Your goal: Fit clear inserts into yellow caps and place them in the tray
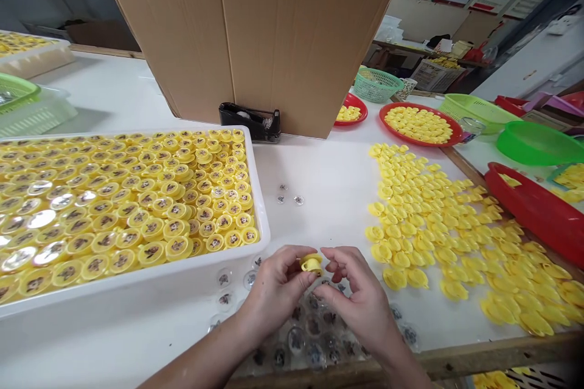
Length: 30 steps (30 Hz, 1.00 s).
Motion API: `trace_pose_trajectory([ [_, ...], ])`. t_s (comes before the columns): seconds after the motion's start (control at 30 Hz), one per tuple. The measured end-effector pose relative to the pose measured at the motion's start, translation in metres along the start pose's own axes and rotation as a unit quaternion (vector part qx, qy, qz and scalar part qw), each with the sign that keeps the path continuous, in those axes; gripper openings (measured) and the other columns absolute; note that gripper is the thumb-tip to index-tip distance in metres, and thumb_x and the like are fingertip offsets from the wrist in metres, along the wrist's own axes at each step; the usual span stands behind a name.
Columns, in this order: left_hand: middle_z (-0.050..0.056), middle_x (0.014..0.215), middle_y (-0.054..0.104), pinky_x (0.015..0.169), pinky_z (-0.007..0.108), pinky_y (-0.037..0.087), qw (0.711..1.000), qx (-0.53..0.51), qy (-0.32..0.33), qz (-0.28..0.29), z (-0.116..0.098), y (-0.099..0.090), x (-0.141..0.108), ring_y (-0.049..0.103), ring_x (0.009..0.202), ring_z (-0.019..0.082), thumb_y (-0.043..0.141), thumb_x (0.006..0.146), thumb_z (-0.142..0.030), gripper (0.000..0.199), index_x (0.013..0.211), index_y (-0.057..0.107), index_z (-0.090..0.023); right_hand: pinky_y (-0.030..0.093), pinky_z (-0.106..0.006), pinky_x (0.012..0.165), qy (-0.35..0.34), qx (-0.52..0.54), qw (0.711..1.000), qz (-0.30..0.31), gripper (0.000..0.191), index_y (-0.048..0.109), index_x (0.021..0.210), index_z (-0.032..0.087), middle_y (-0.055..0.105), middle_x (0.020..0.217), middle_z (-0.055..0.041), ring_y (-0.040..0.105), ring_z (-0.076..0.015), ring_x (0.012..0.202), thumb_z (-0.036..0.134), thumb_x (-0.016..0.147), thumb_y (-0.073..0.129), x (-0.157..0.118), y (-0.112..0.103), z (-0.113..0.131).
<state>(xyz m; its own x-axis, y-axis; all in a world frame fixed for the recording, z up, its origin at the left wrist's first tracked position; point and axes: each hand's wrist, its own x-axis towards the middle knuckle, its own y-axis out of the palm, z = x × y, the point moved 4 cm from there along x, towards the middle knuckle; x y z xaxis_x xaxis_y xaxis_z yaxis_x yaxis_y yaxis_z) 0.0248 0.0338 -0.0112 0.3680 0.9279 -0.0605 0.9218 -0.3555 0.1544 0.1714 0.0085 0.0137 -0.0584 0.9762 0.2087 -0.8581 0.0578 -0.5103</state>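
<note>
My left hand (pixel 279 284) pinches a small yellow toy cup (pixel 312 264) with a flared rim between thumb and fingers. Close beside it on the right, my right hand (pixel 360 295) has its thumb and fingers apart, with nothing visible between them. Under both hands lie many clear round domes (pixel 296 339) with small printed pictures, partly hidden by the hands. Left of them, a white tray (pixel 263 219) is packed with yellow pieces (pixel 176 247) that carry picture discs. On the right, plain yellow pieces (pixel 410 237) are spread over the white table (pixel 319 219).
A tall cardboard box (pixel 264 36) stands behind, with a black tape dispenser (pixel 250 123) at its foot. Three small clear discs (pixel 298 200) lie before it. Red plates (pixel 387 123), a red tray (pixel 533 213) and a green basin (pixel 538 143) stand at the right.
</note>
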Motion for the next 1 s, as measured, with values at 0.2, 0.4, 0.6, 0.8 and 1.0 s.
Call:
trace_pose_trajectory([
  [0.2,0.006,0.094,0.067,0.076,0.029,0.049,1.0,0.028,-0.013,0.004,-0.002,-0.001,0.0,0.062,0.085,0.019,0.066,0.079,-0.032,0.028,0.102,0.063,-0.018,0.049,-0.027,0.07,0.103,0.129,0.985,0.044,0.014,0.061,0.097,0.023,0.062,0.088,-0.0017,0.057,-0.0153,0.078,0.028,0.085,0.059,-0.004,0.003,-0.011],
  [0.4,0.003,0.078,0.066,0.062,0.024,0.045,0.993,0.113,-0.042,-0.014,-0.01,-0.002,0.0,0.058,0.07,0.015,0.065,0.076,-0.027,0.015,0.087,0.062,-0.016,0.048,-0.026,0.071,0.156,0.22,0.962,0.04,0.017,0.061,0.093,0.022,0.064,0.086,-0.0021,0.058,-0.0165,0.078,0.036,0.085,0.058,-0.009,0.017,-0.013],
  [0.6,0.003,0.077,0.067,0.061,0.024,0.045,0.988,0.139,-0.059,-0.019,-0.006,-0.003,0.003,0.058,0.07,0.015,0.063,0.077,-0.027,0.019,0.092,0.064,-0.016,0.048,-0.022,0.064,0.189,0.231,0.954,0.016,0.022,0.067,0.085,0.021,0.065,0.075,-0.0015,0.056,-0.0146,0.068,0.042,0.078,0.066,-0.005,0.018,-0.028],
  [0.8,0.01,0.117,0.057,0.079,0.033,0.051,0.952,0.298,0.073,-0.001,-0.04,-0.004,-0.003,0.059,0.091,0.021,0.075,0.068,-0.035,0.062,0.125,0.052,-0.023,0.047,-0.023,0.059,0.245,0.276,0.929,0.012,0.029,0.069,0.084,0.02,0.065,0.076,-0.0027,0.054,-0.0152,0.065,0.046,0.072,0.07,0.007,0.017,-0.031],
  [1.0,0.007,0.092,0.062,0.074,0.028,0.05,0.842,0.5,0.2,0.047,-0.071,-0.009,-0.003,0.058,0.084,0.018,0.057,0.082,-0.023,0.017,0.098,0.063,-0.02,0.044,-0.022,0.052,0.228,0.324,0.917,0.038,0.031,0.07,0.079,0.016,0.062,0.066,-0.0022,0.049,-0.0126,0.057,0.045,0.067,0.075,0.021,0.033,-0.004],
])
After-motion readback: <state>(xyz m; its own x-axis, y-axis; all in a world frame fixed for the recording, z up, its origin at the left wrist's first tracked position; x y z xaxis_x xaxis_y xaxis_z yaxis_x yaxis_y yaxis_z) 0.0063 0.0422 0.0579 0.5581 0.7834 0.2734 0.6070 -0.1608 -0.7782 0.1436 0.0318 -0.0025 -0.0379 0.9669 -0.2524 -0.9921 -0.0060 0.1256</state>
